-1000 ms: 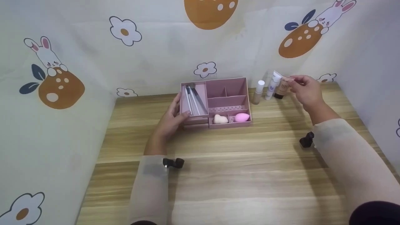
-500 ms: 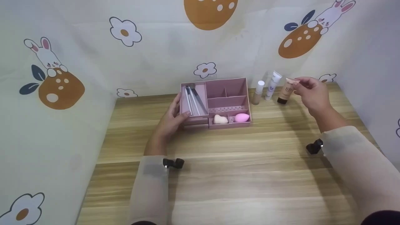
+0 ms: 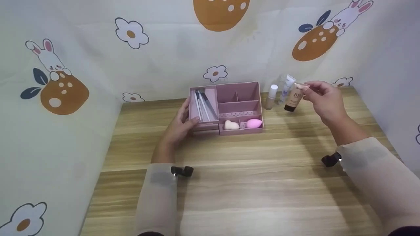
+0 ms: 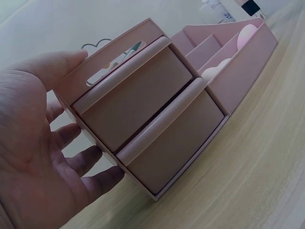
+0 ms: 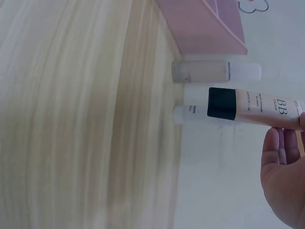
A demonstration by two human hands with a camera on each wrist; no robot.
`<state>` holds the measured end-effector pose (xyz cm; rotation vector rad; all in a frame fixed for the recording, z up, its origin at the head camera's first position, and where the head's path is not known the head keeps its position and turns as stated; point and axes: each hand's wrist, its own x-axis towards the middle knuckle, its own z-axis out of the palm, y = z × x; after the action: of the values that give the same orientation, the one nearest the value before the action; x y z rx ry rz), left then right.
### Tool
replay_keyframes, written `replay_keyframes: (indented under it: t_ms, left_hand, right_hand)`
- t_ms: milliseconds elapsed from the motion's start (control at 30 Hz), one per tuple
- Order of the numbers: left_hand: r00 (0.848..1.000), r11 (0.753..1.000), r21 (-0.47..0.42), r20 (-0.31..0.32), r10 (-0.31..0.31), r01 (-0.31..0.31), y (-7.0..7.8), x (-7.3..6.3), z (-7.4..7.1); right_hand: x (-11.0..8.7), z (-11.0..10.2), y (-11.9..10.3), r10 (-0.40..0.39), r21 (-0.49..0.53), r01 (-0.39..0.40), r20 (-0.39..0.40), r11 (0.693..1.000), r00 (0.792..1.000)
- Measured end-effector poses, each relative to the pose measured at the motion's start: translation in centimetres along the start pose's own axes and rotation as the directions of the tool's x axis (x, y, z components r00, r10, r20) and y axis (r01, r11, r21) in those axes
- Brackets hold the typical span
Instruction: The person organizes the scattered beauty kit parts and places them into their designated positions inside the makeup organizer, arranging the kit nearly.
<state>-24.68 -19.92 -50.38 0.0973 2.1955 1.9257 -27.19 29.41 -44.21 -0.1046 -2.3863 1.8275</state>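
Note:
My right hand [image 3: 323, 98] pinches a beige BB cream tube [image 3: 294, 97] by its flat top end, black cap down. In the right wrist view the tube [image 5: 259, 109] hangs over the table with its cap [image 5: 222, 103] towards the wood. My left hand [image 3: 178, 126] holds the left side of a pink makeup organizer [image 3: 241, 132], thumb at the top edge, fingers against the side wall. Two drawers [image 4: 138, 95] face the left wrist view. Makeup brushes [image 3: 205, 105] lie in the organizer's top left tray. A cream sponge [image 3: 231, 125] and a pink sponge [image 3: 254, 123] sit in front compartments.
A small bottle with a white cap [image 3: 271, 97] stands right of the organizer. Beside it a white tube [image 3: 287, 86] stands partly hidden behind the BB cream tube. A patterned cloth wall [image 3: 170, 62] rises behind the wooden table [image 3: 229, 183].
My right hand has lifted the BB cream tube from its place by the white tube, swung it right, then brought it left and forward. The left hand has stayed on the organizer.

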Motion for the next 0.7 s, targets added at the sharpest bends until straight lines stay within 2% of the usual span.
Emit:
replay_keyframes:
  t_ms: [233, 467, 700]
  left_hand:
    - [1.0, 1.0, -0.013, -0.004, -0.005, 0.005, 0.1, 0.0, 0.1]
    - [1.0, 1.0, 0.013, -0.004, 0.015, -0.015, 0.1, -0.1, 0.1]
    - [1.0, 1.0, 0.016, -0.014, -0.003, 0.003, 0.2, -0.1, 0.1]
  right_hand:
    - [-0.5, 1.4, -1.5, -0.033, 0.073, 0.032, 0.013, 0.997, 0.999]
    - [-0.9, 3.7, -2.9, -0.092, 0.213, 0.081, 0.043, 0.974, 0.995]
    - [-0.7, 6.5, -4.1, -0.121, 0.218, 0.102, 0.076, 0.971, 0.99]
